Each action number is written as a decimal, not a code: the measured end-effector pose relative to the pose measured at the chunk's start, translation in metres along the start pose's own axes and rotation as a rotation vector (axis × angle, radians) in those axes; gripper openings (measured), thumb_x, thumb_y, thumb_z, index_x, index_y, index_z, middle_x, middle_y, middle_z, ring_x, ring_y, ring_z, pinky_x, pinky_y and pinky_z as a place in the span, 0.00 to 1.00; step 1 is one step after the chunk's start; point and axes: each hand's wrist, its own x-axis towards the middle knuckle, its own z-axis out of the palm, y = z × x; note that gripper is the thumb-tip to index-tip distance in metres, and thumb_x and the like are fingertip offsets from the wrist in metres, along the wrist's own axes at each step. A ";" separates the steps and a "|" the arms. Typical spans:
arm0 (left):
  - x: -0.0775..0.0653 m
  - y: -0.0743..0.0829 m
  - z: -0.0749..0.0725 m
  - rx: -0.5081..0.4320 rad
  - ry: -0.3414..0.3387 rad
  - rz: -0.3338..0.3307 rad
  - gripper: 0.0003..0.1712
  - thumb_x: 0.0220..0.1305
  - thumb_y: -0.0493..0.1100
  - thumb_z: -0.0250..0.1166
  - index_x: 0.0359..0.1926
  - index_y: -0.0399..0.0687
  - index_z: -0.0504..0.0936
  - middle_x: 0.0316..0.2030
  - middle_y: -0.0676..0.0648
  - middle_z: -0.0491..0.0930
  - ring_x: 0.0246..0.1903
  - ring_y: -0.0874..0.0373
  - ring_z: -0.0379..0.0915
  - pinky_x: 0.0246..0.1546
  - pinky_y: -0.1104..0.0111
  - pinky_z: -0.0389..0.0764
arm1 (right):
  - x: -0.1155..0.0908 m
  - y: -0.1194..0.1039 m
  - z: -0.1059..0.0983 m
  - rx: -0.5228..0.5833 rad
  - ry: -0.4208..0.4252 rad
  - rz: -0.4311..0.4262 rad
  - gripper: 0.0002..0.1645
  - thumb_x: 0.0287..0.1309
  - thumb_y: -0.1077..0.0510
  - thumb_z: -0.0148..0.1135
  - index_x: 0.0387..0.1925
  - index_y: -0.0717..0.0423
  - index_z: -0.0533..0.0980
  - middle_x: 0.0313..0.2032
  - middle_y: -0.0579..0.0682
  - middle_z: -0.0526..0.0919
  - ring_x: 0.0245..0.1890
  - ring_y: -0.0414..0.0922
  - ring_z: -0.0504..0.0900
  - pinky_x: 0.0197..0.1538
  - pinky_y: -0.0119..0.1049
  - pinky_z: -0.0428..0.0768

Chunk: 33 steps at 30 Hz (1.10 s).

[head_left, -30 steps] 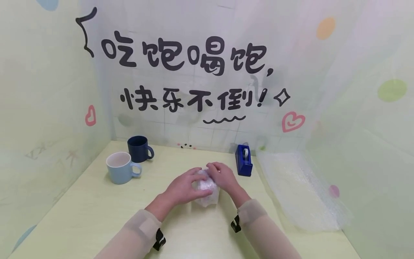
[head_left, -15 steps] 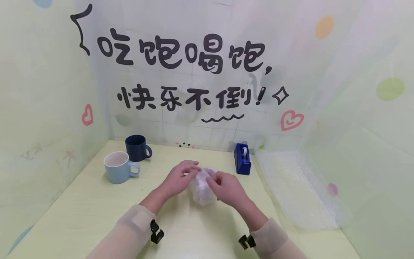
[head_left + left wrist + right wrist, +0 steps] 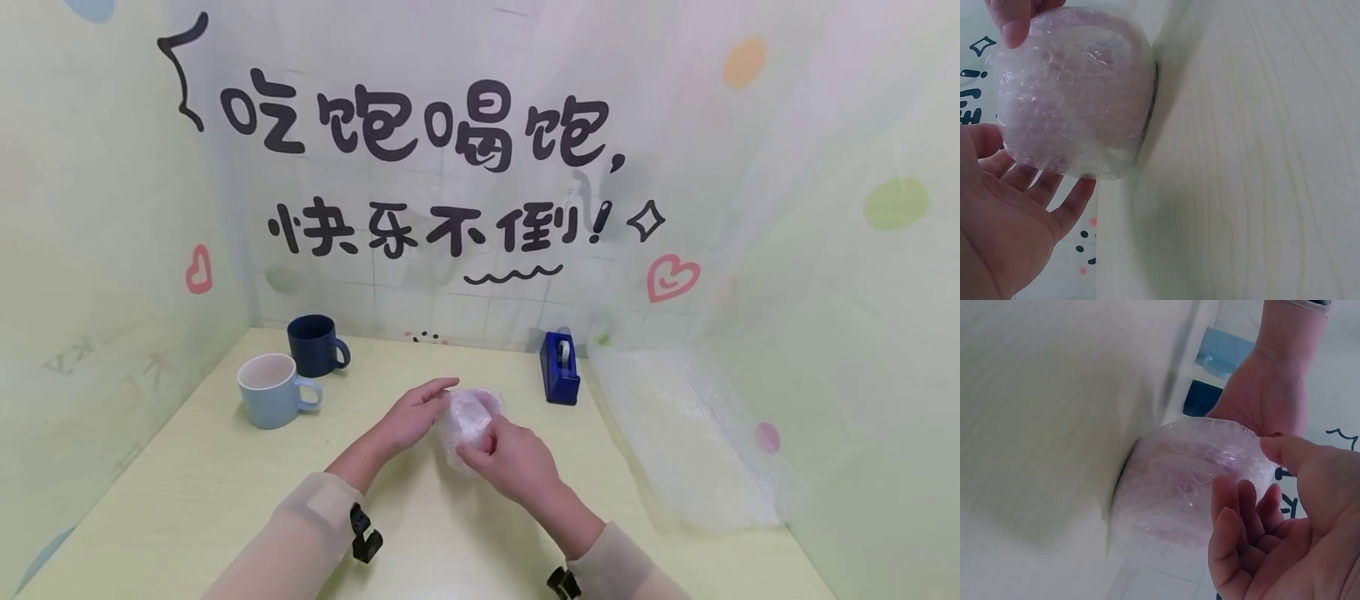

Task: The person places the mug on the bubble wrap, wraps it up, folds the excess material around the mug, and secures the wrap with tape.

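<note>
A rounded pinkish thing in bubble wrap [image 3: 468, 421] stands at the middle of the table; in the left wrist view the bubble-wrapped bundle [image 3: 1079, 94] shows its layers of clear film. What is inside is blurred by the wrap. My left hand [image 3: 412, 414] rests against the bundle's left side, its fingers [image 3: 1075, 203] fairly straight and spread. On the near right side my right hand [image 3: 517, 462] has curled fingers [image 3: 1225, 537], and its thumb lies at the wrap's edge. It seems to hold the bubble wrap there; the exact contact is partly hidden.
Back left, a light blue mug [image 3: 270, 392] stands in front of a dark blue mug [image 3: 313, 346]. A blue tape dispenser [image 3: 560, 369] is at the back right. Sheets of bubble wrap [image 3: 690, 442] lie along the right wall. Printed curtains enclose the table [image 3: 225, 508].
My right hand has come from the top of the bundle down to its near right side. The left hand has drawn back from across its front to the left side.
</note>
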 end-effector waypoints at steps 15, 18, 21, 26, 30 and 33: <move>-0.008 0.010 0.006 0.051 -0.013 -0.055 0.26 0.73 0.52 0.74 0.63 0.42 0.81 0.52 0.42 0.86 0.45 0.54 0.86 0.43 0.63 0.88 | 0.012 0.039 -0.036 -0.071 -0.025 0.140 0.13 0.58 0.51 0.70 0.39 0.52 0.77 0.32 0.47 0.83 0.30 0.44 0.78 0.32 0.39 0.74; -0.011 0.013 0.009 -0.003 -0.045 -0.093 0.28 0.72 0.52 0.75 0.61 0.43 0.76 0.47 0.41 0.84 0.38 0.53 0.89 0.39 0.61 0.90 | 0.014 0.046 -0.039 -0.054 -0.004 0.166 0.11 0.61 0.53 0.69 0.42 0.51 0.77 0.34 0.48 0.87 0.29 0.43 0.81 0.34 0.39 0.77; -0.013 0.015 0.015 -0.061 -0.070 -0.128 0.28 0.73 0.52 0.74 0.61 0.43 0.72 0.43 0.39 0.85 0.35 0.49 0.91 0.34 0.57 0.93 | 0.013 0.049 -0.038 0.074 -0.023 0.212 0.11 0.64 0.57 0.66 0.46 0.53 0.76 0.32 0.51 0.88 0.25 0.43 0.85 0.32 0.39 0.83; -0.014 0.018 0.024 -0.106 -0.036 -0.140 0.28 0.74 0.52 0.73 0.62 0.44 0.71 0.43 0.38 0.87 0.37 0.48 0.93 0.36 0.56 0.94 | 0.013 0.049 -0.030 0.316 -0.030 0.258 0.11 0.68 0.65 0.59 0.50 0.60 0.70 0.33 0.58 0.87 0.25 0.46 0.91 0.31 0.41 0.90; -0.009 0.020 0.030 -0.086 0.019 -0.121 0.29 0.77 0.51 0.71 0.68 0.42 0.72 0.47 0.37 0.87 0.38 0.49 0.92 0.41 0.56 0.94 | 0.020 0.050 -0.024 0.277 0.004 0.253 0.15 0.68 0.65 0.60 0.53 0.61 0.68 0.35 0.56 0.87 0.30 0.44 0.87 0.33 0.37 0.85; -0.001 0.020 0.034 -0.069 0.048 -0.108 0.32 0.78 0.49 0.69 0.73 0.40 0.70 0.49 0.35 0.86 0.40 0.50 0.91 0.44 0.57 0.94 | 0.032 0.053 -0.021 0.208 0.032 0.237 0.22 0.65 0.63 0.62 0.58 0.62 0.67 0.37 0.56 0.87 0.31 0.46 0.83 0.34 0.37 0.80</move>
